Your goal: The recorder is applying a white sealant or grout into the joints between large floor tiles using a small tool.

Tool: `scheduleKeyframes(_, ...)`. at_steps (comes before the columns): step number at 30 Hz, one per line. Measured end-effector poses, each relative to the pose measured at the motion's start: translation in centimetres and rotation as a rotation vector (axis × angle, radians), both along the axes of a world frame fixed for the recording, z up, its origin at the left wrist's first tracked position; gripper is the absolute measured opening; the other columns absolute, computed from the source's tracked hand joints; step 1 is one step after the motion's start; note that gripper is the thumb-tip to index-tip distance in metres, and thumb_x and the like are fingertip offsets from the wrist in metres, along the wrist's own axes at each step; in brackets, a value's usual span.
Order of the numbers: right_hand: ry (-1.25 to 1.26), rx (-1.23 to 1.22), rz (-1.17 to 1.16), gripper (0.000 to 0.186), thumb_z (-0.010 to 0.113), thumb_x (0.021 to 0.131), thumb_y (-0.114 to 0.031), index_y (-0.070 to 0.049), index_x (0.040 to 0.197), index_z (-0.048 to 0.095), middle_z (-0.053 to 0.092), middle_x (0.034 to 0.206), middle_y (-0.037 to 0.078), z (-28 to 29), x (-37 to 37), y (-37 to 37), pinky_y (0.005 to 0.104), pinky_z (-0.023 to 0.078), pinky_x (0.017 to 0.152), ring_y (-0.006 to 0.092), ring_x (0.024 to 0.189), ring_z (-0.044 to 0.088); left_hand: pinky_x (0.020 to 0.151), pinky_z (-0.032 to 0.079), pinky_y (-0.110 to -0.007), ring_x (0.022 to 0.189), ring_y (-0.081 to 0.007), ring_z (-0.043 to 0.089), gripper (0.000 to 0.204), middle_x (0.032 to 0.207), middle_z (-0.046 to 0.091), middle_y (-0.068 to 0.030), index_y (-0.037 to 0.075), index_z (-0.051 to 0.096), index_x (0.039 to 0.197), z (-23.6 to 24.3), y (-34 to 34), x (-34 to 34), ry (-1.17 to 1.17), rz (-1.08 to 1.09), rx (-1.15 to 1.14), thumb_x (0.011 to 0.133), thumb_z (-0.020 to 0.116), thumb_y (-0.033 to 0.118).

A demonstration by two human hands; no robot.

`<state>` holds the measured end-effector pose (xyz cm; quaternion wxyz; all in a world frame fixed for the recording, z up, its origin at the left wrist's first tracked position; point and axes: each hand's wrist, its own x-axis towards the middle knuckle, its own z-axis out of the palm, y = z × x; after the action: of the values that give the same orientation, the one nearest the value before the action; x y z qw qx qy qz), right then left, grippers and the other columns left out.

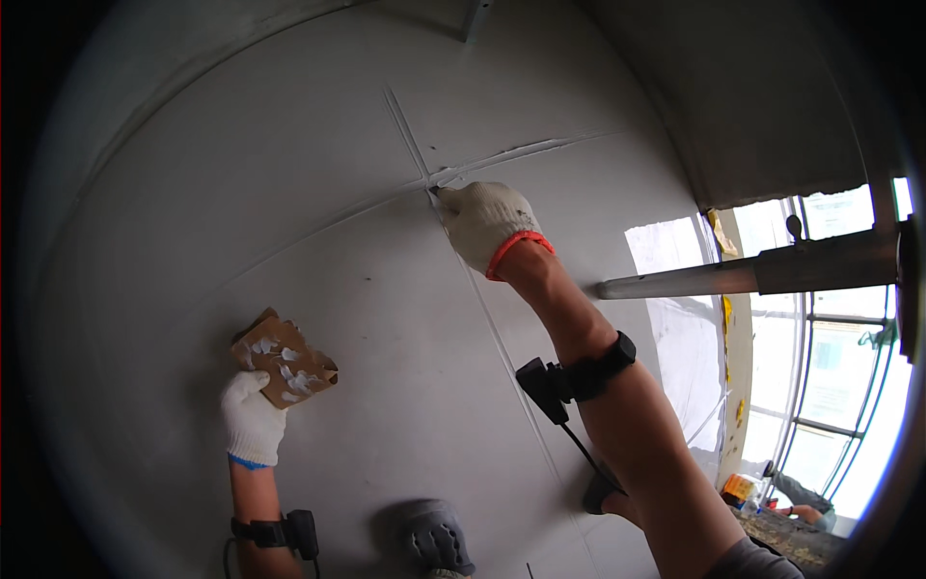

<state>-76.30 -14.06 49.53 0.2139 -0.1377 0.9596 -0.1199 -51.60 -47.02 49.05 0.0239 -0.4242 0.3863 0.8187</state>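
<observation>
My left hand (253, 420), in a white knit glove with a blue cuff, grips a torn piece of brown cardboard (289, 365). Dabs of white paste (294, 378) are smeared over the cardboard. My right hand (485, 224), in an off-white glove with a red cuff, is closed at the crossing of two joints (425, 179) between large grey tiles. A small dark tip (436, 190) pokes out from its fingers at the crossing; the rest of what it holds is hidden. Pale ridges of paste (531, 151) run along the joint to the right of it.
My grey shoe (436, 536) stands on the tiles at the lower middle. From the right, a metal pole (694, 281) reaches over the floor. Bright windows (830, 367) lie beyond it. Another person's arm (803, 511) shows at lower right, beside an orange package (739, 487).
</observation>
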Motion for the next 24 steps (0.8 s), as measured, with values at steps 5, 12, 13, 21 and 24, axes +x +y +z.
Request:
scheduleKeyframes(5, 0.025, 0.045, 0.013, 0.031, 0.052, 0.104, -0.028, -0.014, 0.12, 0.076, 0.077, 0.101, 0.015, 0.0, -0.1, -0.2, 0.05, 0.058, 0.088, 0.0388, 0.095, 0.073, 0.102, 0.054, -0.045, 0.114, -0.0297, 0.065, 0.04, 0.124, 0.064, -0.0136, -0.001, 0.059, 0.125, -0.2, 0.1, 0.0, -0.026, 0.011, -0.007, 0.087, 0.06, 0.01)
scheduleKeyframes(12, 0.095, 0.052, 0.06, 0.031, 0.051, 0.104, -0.024, -0.015, 0.119, 0.076, 0.077, 0.101, 0.014, -0.2, -0.3, 0.1, 0.0491, 0.06, 0.087, 0.0378, 0.094, 0.074, 0.103, 0.052, -0.045, 0.115, -0.0298, 0.064, 0.044, 0.124, 0.064, -0.0137, -0.001, 0.059, 0.127, -0.1, 0.3, -0.2, -0.009, 0.002, 0.019, 0.085, 0.062, 0.009)
scheduleKeyframes(13, 0.078, 0.073, 0.069, 0.031, 0.051, 0.104, -0.024, -0.015, 0.119, 0.076, 0.077, 0.1, 0.014, -0.2, -0.4, 0.1, 0.0492, 0.06, 0.086, 0.0377, 0.093, 0.074, 0.104, 0.051, -0.044, 0.116, -0.0301, 0.064, 0.045, 0.123, 0.064, -0.0137, -0.002, 0.06, 0.129, -0.2, 0.3, -0.2, -0.017, 0.008, 0.032, 0.085, 0.063, 0.008)
scheduleKeyframes(21, 0.006, 0.174, 0.132, 0.031, 0.049, 0.107, -0.024, -0.013, 0.118, 0.076, 0.077, 0.093, 0.016, 1.1, -0.3, 0.1, 0.0495, 0.061, 0.084, 0.0384, 0.091, 0.075, 0.102, 0.052, -0.045, 0.114, -0.0296, 0.064, 0.045, 0.123, 0.064, -0.0135, -0.001, 0.06, 0.127, -0.3, 0.5, -0.3, 0.001, 0.004, 0.008, 0.084, 0.064, 0.009)
scheduleKeyframes(24, -0.086, 0.263, 0.128, 0.032, 0.049, 0.107, -0.024, -0.011, 0.119, 0.076, 0.076, 0.092, 0.018, 2.0, 1.1, 0.3, 0.0495, 0.061, 0.082, 0.0388, 0.089, 0.075, 0.101, 0.053, -0.045, 0.114, -0.0293, 0.065, 0.042, 0.123, 0.065, -0.013, -0.001, 0.061, 0.126, -0.5, 0.1, -0.1, 0.012, -0.007, 0.009, 0.085, 0.063, 0.01)
